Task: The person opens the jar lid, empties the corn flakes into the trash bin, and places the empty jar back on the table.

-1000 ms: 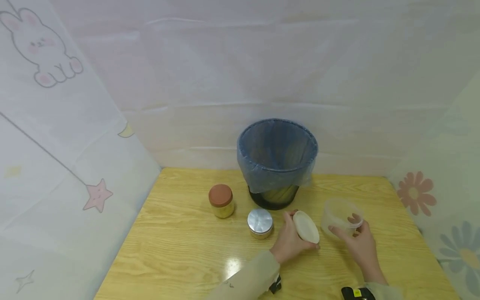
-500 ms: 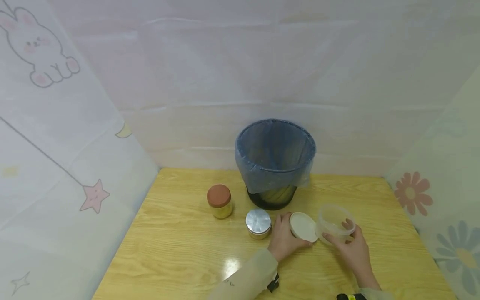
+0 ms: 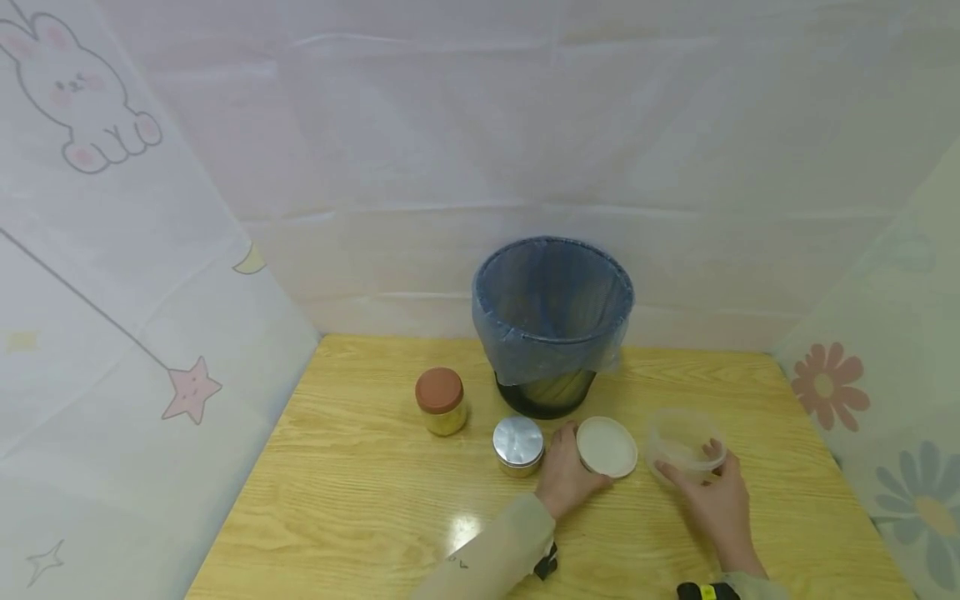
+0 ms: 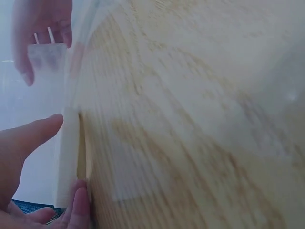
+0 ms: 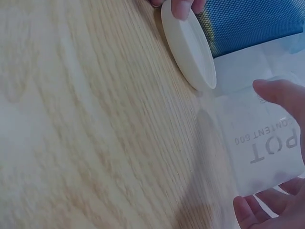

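My left hand [image 3: 567, 477] grips a round cream lid [image 3: 607, 447] by its edge, thumb on one side and fingers on the other. In the left wrist view the lid [image 4: 69, 157] appears edge-on, low over the wood. To its right, my right hand [image 3: 718, 500] holds a clear plastic pot [image 3: 675, 429] around its side. Grey lettering marks the wall of the pot [image 5: 259, 138] in the right wrist view, where thumb and fingertips sit on opposite sides. A narrow gap separates lid and pot.
A silver-lidded jar [image 3: 518, 443] stands just left of my left hand. Farther left is a jar with a reddish-brown lid [image 3: 440, 398]. Behind them rises a dark bin with a blue liner [image 3: 536, 354]. The wooden table [image 3: 337, 467] ends at cloth-covered walls.
The lid has turned from a steep tilt to lying flatter near the table. The pot moved left against the lid, then back a little to the right, both still held.
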A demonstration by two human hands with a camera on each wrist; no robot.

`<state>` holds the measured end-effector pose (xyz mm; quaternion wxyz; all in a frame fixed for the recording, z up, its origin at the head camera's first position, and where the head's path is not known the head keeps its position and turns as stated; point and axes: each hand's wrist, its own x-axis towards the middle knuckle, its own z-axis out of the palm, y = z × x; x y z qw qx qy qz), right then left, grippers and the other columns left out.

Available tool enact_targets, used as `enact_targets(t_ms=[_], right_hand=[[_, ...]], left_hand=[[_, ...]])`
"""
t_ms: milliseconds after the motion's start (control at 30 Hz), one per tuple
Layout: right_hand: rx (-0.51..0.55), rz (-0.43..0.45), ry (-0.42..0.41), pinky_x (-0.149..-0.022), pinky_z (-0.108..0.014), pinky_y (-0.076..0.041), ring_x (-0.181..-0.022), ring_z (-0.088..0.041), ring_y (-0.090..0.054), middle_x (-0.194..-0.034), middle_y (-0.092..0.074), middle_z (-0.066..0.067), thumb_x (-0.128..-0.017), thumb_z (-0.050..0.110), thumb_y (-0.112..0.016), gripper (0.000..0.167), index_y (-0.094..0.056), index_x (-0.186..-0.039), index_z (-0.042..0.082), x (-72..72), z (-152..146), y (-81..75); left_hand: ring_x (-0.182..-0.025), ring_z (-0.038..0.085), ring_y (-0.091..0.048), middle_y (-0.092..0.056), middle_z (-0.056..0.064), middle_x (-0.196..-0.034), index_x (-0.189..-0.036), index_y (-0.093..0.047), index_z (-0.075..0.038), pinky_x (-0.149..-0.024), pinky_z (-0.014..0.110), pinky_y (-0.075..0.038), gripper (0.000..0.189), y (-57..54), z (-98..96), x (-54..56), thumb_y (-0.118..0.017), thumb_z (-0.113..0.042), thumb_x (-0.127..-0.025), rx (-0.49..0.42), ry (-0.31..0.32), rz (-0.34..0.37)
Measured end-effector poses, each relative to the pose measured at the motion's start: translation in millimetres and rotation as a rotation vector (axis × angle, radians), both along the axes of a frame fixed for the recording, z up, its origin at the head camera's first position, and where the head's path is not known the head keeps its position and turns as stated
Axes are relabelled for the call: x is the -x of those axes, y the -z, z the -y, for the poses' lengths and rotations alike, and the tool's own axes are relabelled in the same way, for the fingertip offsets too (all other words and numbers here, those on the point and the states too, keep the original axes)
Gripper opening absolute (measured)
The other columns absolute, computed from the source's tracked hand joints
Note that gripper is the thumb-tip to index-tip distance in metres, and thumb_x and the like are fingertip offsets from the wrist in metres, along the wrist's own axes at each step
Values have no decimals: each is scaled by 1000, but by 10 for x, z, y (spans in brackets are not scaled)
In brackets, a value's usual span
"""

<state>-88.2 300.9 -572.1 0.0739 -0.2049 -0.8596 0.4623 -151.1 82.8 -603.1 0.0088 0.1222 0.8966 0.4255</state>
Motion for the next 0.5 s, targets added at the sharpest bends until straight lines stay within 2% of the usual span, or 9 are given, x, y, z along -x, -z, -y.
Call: enact_targets(t_ms=[33,100,267,500], right_hand=[[4,-6,16,-98,-56,-41,-129,-49,-40,-147,-34,-38,-87,38,-83,108,-15,-158,-7,8,-14,8],[-4,-14,40,-100,-60,-40,-130,-49,-40,-148,-33,-37,-86,37,-84,108,-16,-157,-8,25,-44,24],[15,-54,54,-102,-62,-38,-132,-49,-39,-150,-34,-34,-83,32,-87,109,-18,-158,-7,66,-103,36],[73,-21,56,-108,-61,-35,-138,-52,-34,-156,-25,-34,-86,36,-84,113,-7,-160,-3,93,-150,43]], left_hand=[[-117,22,-57,-57,11,-127,-141,-46,-1,-100,35,-47,97,-8,-1,4,-99,-24,-64,-13,9,6],[-117,20,-56,-56,10,-129,-143,-45,-1,-100,34,-47,97,-28,-6,8,-98,-23,-66,-24,32,26],[-118,17,-53,-52,12,-136,-146,-42,2,-99,28,-46,98,-126,-14,-7,-97,-24,-69,-61,80,86],[-95,13,-61,-45,16,-146,-152,-37,1,-79,19,-51,98,-221,2,-48,-94,-15,-74,-188,141,185]])
